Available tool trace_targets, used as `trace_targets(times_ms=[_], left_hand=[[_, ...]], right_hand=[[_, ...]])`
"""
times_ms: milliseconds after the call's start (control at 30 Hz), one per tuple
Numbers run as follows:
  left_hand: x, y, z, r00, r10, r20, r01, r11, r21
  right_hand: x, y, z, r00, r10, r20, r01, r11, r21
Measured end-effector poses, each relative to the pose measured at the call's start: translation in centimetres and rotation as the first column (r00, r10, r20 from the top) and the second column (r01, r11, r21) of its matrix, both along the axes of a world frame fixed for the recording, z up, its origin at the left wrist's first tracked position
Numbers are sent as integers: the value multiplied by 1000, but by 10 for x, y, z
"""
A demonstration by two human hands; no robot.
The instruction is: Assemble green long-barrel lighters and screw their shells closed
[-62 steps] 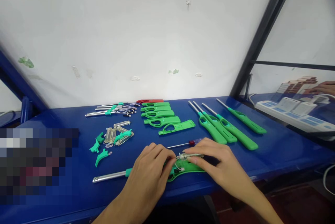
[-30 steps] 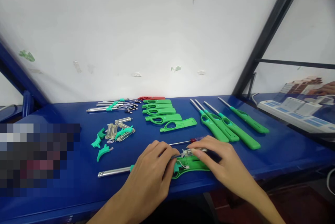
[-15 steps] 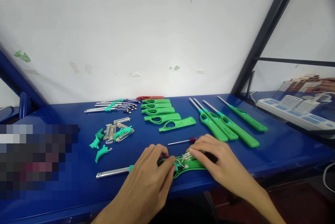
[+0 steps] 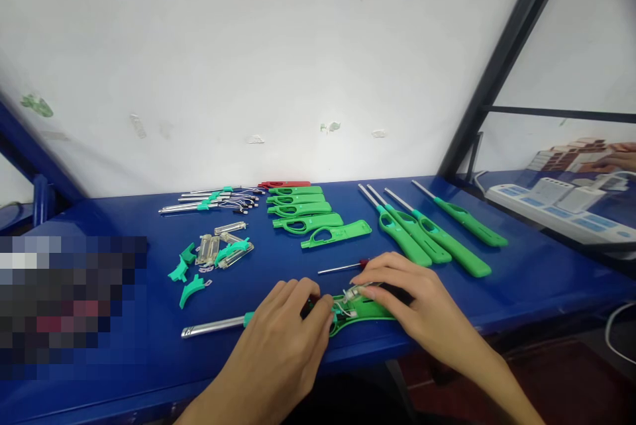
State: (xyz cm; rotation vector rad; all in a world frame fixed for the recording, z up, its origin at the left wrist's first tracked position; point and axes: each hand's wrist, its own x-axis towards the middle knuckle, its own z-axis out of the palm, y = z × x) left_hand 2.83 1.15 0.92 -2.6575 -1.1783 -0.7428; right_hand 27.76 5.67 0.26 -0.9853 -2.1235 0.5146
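An open green long-nosed gas lighter handle (image 4: 372, 309) lies near the table's front edge, its metal tube (image 4: 213, 328) pointing left. My left hand (image 4: 285, 339) is closed over the tube's teal collar and the handle's front end, hiding much of both. White wires (image 4: 344, 310) show by its fingertips. Between thumb and fingers, my right hand (image 4: 410, 289) pinches a clear fuel tank (image 4: 352, 293) just above the handle shell. Fingers cover the tank's right end, so whether it touches the shell I cannot tell. Just behind that hand lies a screwdriver (image 4: 340, 269), its red grip partly hidden.
Clear fuel tanks (image 4: 207, 249) and teal triggers (image 4: 193, 290) lie at left. Behind them are metal tubes with wires (image 4: 199, 203). Green half shells (image 4: 338, 234) and a red one (image 4: 285, 184) sit mid-table; closed lighters (image 4: 450, 246) lie right. A power strip (image 4: 556, 213) stands beyond the frame.
My right hand has shifted slightly, and the fuel tank in it sits a little further left and more tilted. My left hand stays on the lighter.
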Motion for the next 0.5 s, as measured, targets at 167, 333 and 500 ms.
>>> trace_targets(times_ms=[167, 333, 500], left_hand=[[-1, 1, 1, 1000, -5, 3, 5, 1000, 6], [-1, 1, 1, 1000, -4, 11, 4, 1000, 24], [0, 1, 1, 1000, 2, 8, -2, 1000, 26]], right_hand=[[0, 0, -1, 999, -3, -40, 5, 999, 44], [0, 1, 0, 998, 3, -57, 0, 999, 52], [0, 0, 0, 999, -15, -49, 16, 1000, 19]])
